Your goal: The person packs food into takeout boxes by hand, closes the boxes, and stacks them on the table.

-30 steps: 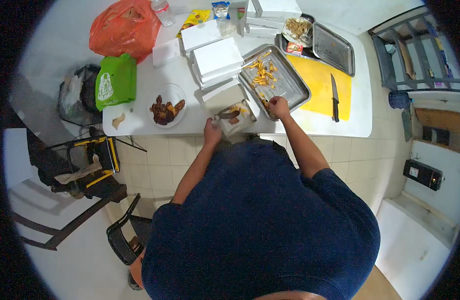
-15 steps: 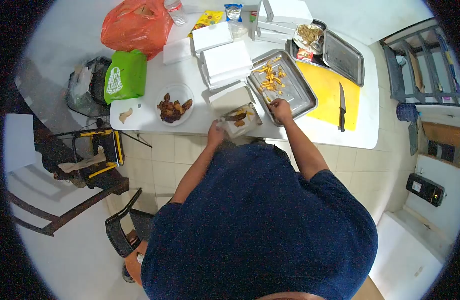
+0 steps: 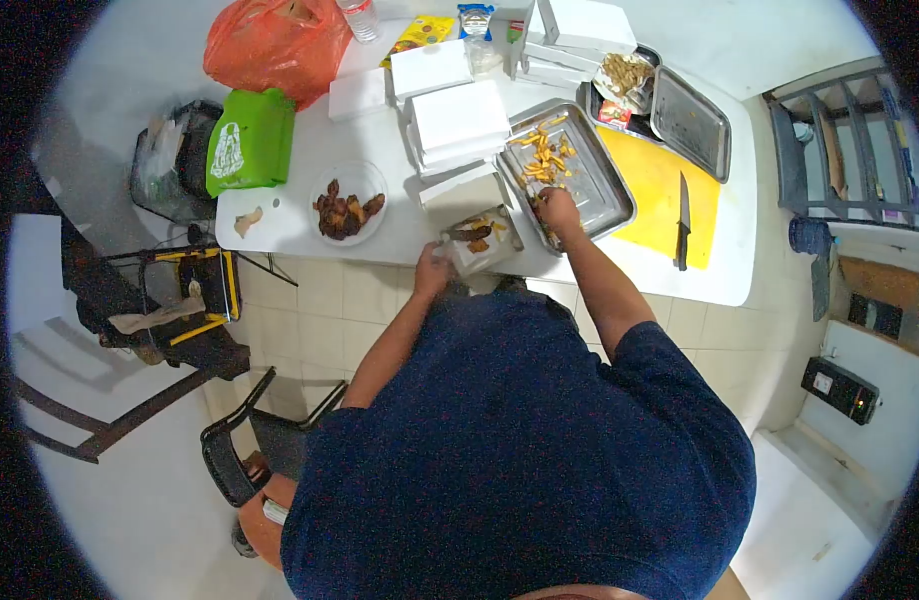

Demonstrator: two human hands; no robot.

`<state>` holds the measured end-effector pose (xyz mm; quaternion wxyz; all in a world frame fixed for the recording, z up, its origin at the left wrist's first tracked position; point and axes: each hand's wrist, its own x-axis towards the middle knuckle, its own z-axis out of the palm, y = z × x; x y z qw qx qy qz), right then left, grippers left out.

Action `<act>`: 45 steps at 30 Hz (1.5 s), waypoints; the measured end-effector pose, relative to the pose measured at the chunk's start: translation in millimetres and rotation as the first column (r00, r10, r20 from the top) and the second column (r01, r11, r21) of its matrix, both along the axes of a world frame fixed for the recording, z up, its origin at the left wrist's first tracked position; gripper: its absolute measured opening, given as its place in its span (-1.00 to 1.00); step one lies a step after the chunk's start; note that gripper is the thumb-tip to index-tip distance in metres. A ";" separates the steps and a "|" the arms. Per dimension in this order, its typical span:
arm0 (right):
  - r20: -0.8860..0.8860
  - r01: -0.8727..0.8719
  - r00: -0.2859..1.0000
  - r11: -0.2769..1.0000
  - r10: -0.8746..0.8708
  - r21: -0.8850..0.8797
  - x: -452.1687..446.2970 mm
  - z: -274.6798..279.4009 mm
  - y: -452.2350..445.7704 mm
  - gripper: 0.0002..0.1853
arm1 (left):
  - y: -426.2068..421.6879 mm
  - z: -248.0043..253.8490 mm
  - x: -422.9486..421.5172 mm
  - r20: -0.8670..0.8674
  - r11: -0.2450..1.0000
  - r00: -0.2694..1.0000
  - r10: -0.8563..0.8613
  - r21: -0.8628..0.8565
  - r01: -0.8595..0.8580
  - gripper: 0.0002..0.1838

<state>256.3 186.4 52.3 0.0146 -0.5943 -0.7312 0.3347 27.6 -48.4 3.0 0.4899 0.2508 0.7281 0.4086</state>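
Note:
My left hand [image 3: 433, 270] grips the near left corner of an open white food box [image 3: 470, 262] at the table's front edge. Inside the box lie a dark brown piece of meat [image 3: 470, 234] and some yellow fries. Reaching into the metal tray [image 3: 612, 205], my right hand [image 3: 558, 212] has its fingers closed low over the tray's near left part. What those fingers hold is hidden under the hand. Loose fries [image 3: 548, 158] are scattered on the tray just beyond it. To the left, a clear plate [image 3: 328, 178] carries browned chicken pieces [image 3: 345, 215].
Stacked white boxes [image 3: 462, 115] stand behind the open one. A knife [image 3: 684, 220] rests on a yellow cutting board [image 3: 645, 225] at right. Green [image 3: 255, 140] and red bags [image 3: 275, 55] sit at left. Near a black chair [image 3: 235, 465], another person's leg shows.
My right hand has shifted slightly up and left, farther over the fries in the tray. My left hand stays on the box. The whole view has tilted a little.

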 end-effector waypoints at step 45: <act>-0.539 -0.087 0.842 0.992 0.026 -0.087 -13.0 -3.7 -69.6 -0.91 | 16.0 63.6 -6.9 -0.297 0.972 0.928 -0.227 -0.125 0.198 -0.25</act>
